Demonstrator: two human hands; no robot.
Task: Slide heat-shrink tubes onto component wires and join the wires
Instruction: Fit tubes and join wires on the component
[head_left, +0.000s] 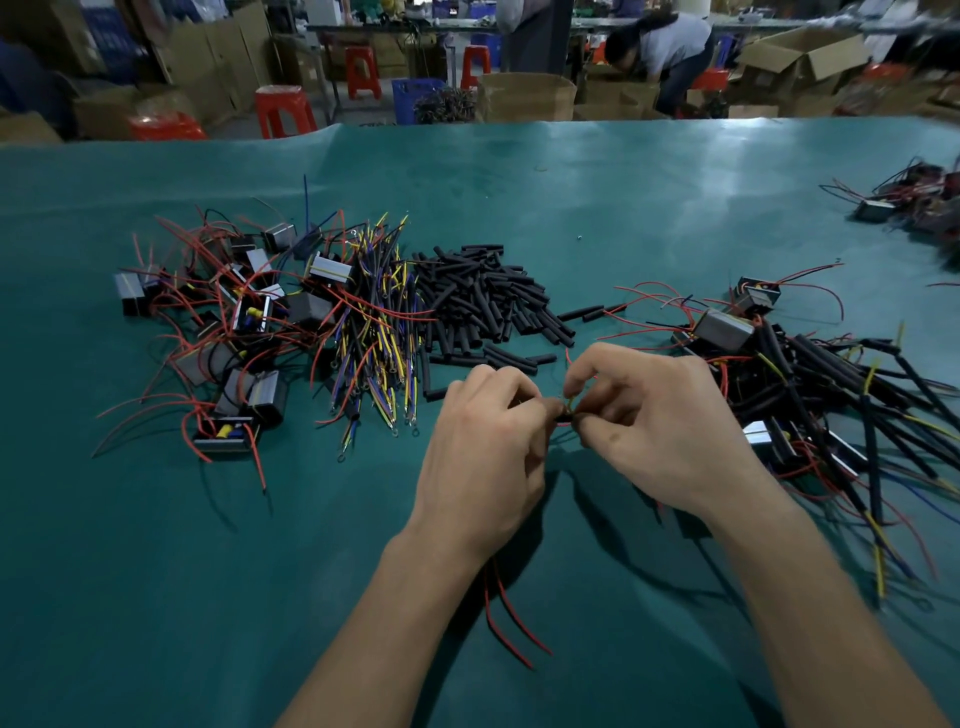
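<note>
Both hands (563, 415) pinch wire ends (567, 410) between their fingertips.

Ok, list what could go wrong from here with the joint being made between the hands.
1. The left hand and right hand pinch the joint only by the fingertips; a slip could undo the twist.
2. Red wires trail loose under the left wrist and may snag on the arm.
3. The finished pile lies close beside the right hand; a stray lead could catch in it.
</note>
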